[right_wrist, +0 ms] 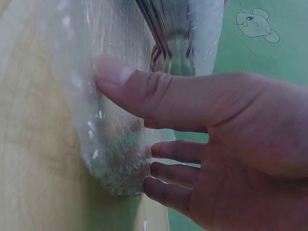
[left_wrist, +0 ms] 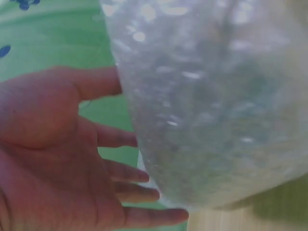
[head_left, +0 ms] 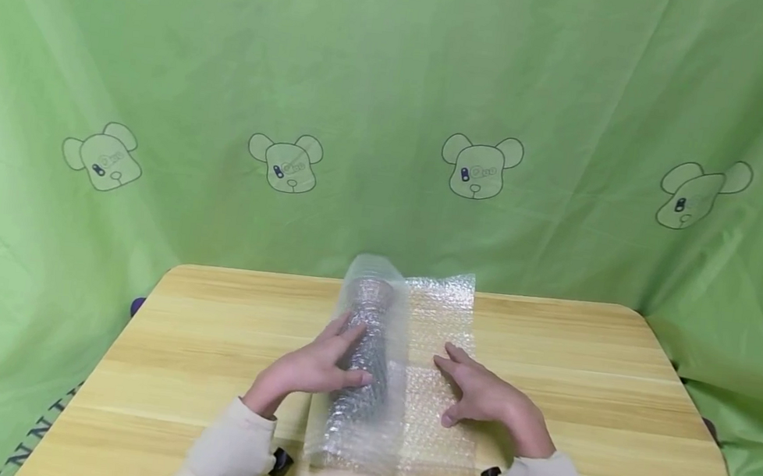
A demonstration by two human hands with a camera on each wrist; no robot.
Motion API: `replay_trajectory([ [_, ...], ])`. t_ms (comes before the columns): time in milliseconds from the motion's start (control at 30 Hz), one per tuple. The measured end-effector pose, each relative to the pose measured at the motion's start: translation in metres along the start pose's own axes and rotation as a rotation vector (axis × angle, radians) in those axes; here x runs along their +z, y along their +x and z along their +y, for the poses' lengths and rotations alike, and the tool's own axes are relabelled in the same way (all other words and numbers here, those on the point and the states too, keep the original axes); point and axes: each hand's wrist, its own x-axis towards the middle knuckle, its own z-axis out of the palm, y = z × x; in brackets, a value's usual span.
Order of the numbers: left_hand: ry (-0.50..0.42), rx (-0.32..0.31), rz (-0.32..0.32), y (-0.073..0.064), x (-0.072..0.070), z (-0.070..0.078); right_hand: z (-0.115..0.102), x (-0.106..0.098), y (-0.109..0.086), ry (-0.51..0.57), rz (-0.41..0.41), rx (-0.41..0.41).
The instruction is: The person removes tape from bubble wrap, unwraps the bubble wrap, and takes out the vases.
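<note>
A glass vase with a ribbed body and narrowed neck lies on its side, wrapped in clear bubble wrap. In the head view the covered vase points away from me, its outline blurred by the layers. My left hand rests on the wrapped part from the left, thumb and fingers spread. In the left wrist view its fingertips meet the edge of the wrap. My right hand is over the flat part of the sheet to the right, with thumb and fingers apart. The right wrist view shows its fingertips at the wrap.
The light wooden table has rounded far corners and extends on both sides of the wrap. A green curtain with bear-head outlines hangs behind the table and at its sides. The wrap's far end reaches the table's back edge.
</note>
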Motion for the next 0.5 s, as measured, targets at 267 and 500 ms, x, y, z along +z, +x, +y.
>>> replay_trajectory([
  [267,-0.107,0.064,-0.011,-0.012,-0.017,-0.028,0.001,0.001,-0.001,0.005,0.003,0.005],
  [500,-0.182,0.126,-0.023,-0.021,-0.022,-0.045,0.000,0.001,-0.001,0.008,0.004,0.007],
])
